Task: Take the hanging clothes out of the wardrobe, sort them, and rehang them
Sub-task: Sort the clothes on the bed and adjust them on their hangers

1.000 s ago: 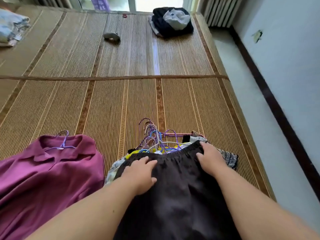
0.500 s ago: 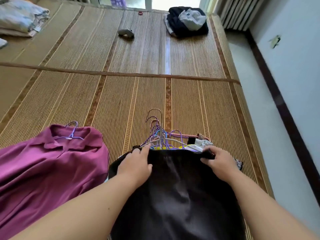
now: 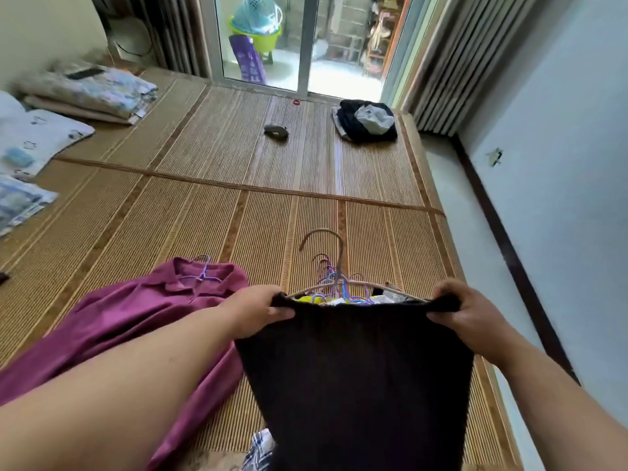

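Both hands are up at lower centre. The left hand (image 3: 255, 311) and right hand (image 3: 465, 311) each pinch a top corner of the black garment (image 3: 356, 368), thumb on the front and fingers curled behind, with the waistband pulled taut between them. The garment hangs down past the bottom edge and hides most of what lies behind it. Just above its top edge is a beige hanger (image 3: 341, 263), hook up, shoulders right behind the waistband; can't tell if the garment is on it. Behind that is a tangle of purple and blue hangers (image 3: 328, 270) with bits of yellow and white cloth, mostly blocked. Lower left: a magenta shirt (image 3: 129, 321) on a purple hanger (image 3: 204, 270) lies flat on the woven mat (image 3: 204, 215), and the left forearm crosses over it. Bottom centre: a checked cloth (image 3: 260, 450) peeks out beside the garment. Upper centre on the mat: a small dark object (image 3: 276, 131) and a red ring (image 3: 296, 102) near the door track. Upper right: a dark clothes bundle (image 3: 367, 120) with a grey piece on top. Upper left: folded bedding (image 3: 88, 93) and a pillow (image 3: 37, 137). Top: a glass door (image 3: 299, 42) with a green basin (image 3: 256, 32) outside. Top right: a striped curtain (image 3: 458, 56).
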Demonstrator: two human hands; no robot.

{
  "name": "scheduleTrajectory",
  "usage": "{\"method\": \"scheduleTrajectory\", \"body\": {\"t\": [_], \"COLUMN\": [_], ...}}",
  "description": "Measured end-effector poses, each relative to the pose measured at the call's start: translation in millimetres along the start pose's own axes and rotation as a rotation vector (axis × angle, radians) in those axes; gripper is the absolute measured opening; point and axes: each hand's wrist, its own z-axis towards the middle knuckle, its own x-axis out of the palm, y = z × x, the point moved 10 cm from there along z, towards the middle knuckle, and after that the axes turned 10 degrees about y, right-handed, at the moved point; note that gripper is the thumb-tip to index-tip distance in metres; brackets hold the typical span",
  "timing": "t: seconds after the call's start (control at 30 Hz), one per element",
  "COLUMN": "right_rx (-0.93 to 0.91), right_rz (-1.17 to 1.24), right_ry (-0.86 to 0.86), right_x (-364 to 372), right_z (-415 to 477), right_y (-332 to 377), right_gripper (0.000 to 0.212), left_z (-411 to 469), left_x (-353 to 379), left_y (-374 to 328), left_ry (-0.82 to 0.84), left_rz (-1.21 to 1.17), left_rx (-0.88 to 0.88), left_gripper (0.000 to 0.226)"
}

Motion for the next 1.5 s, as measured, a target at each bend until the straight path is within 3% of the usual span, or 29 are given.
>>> {"method": "scheduleTrajectory", "body": {"t": [0.1, 0.23, 0.33, 0.53, 0.8, 0.9, 1.13, 1.23, 1.5], "right_rx": [-0.027, -0.087, -0.105, -0.249, -0.411, -0.455, -0.558, -0.596, -0.569], "right_rz": [-0.117, -0.235, -0.213, -0.235, -0.172, -0.158, -0.085, -0.052, -0.01], "right_ry": [-0.011, 0.051, 0.111, 0.102, 0.214, 0.261, 0.242, 0.252, 0.349], "right_x": [18, 72, 111, 225, 345, 381, 420, 423, 421], "right_z": [-42, -90, -111, -125, -122, -117, -84, -66, -5], "right_y": [62, 153, 204, 311, 427, 460, 538, 564, 583], "right_gripper": [0.026, 0.037, 0.034, 0.012, 0.012, 0.005, 0.004, 0.008, 0.012], "left_z": [-84, -189, -242, -374, -503, -537, -587, -588, -553], "left_x": [-26, -49, -61, -121, -185, -210, -285, -310, -356], "left_y": [4, 48, 83, 188, 288, 320, 344, 353, 365], "left_ry": [-0.033, -0.102, -0.11, -0.31, -0.535, -0.603, -0.756, -0.796, -0.867], "left_rz": [0.011, 0.006, -0.031, -0.169, -0.16, -0.089, -0.014, 0.002, -0.071], "left_rx": [0.12, 0.152, 0.166, 0.078, -0.056, -0.151, -0.234, -0.279, -0.25], "left_gripper": [0.017, 0.017, 0.01, 0.02, 0.02, 0.033, 0.019, 0.013, 0.022]}}
